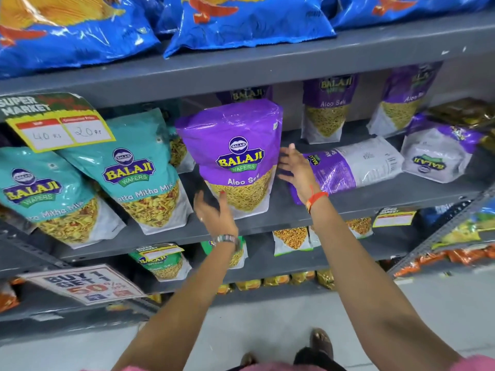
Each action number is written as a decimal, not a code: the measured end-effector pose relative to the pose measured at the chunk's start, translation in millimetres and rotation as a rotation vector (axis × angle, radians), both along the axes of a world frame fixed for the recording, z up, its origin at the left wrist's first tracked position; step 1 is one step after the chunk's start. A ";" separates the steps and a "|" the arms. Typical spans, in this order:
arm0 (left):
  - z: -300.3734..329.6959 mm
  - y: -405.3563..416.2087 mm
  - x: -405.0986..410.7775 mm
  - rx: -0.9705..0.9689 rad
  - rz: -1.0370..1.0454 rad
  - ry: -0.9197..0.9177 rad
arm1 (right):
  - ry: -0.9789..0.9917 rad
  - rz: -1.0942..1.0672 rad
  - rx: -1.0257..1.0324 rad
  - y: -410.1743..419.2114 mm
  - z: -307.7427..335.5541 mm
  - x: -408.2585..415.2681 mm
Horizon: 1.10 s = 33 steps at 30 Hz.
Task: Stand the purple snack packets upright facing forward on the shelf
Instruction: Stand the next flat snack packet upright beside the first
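A purple Aloo Sev packet (235, 153) stands upright and faces forward at the front of the grey middle shelf (281, 223). My left hand (214, 212) is open at its lower left corner, fingers apart, holding nothing. My right hand (296, 170) is open just right of it, over a purple packet (356, 164) lying on its side. Another purple packet (436, 156) lies flat and upside down at the right. Two more (325, 108) (401, 100) stand upright at the back, and a third (245, 93) shows partly behind the front one.
Teal Khatta Mitha Mix packets (139, 170) (45, 194) lean on the same shelf to the left, under a yellow price tag (59, 124). Blue chip bags (249, 20) fill the shelf above. Lower shelves hold green and orange packets and a "Buy 1 Get 1" sign (88, 283).
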<state>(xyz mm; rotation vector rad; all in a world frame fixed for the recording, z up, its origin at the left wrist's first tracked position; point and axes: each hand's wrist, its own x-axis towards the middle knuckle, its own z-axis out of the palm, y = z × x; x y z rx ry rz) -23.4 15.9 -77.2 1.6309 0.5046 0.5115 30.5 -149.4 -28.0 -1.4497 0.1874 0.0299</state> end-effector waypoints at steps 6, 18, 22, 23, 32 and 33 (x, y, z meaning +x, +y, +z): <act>-30.4 -94.7 -28.9 -0.074 0.010 0.263 | -0.031 -0.242 -0.093 -53.3 -1.7 34.1; -2.7 -254.2 24.9 -0.929 -0.420 0.620 | 0.072 0.182 -1.044 -180.2 -14.6 126.5; -2.8 -263.9 43.2 -0.980 -0.291 0.593 | 0.133 0.407 -1.228 -192.5 -17.3 144.2; -4.8 -265.1 45.2 -0.963 -0.258 0.580 | 0.139 0.445 -1.274 -193.3 -14.2 142.9; 0.0 -270.0 46.6 -0.853 -0.015 0.465 | 0.196 0.466 -0.961 -205.4 -4.7 147.9; 3.4 -267.0 45.4 -0.848 -0.004 0.440 | 0.223 0.452 -0.836 -209.7 -2.9 146.2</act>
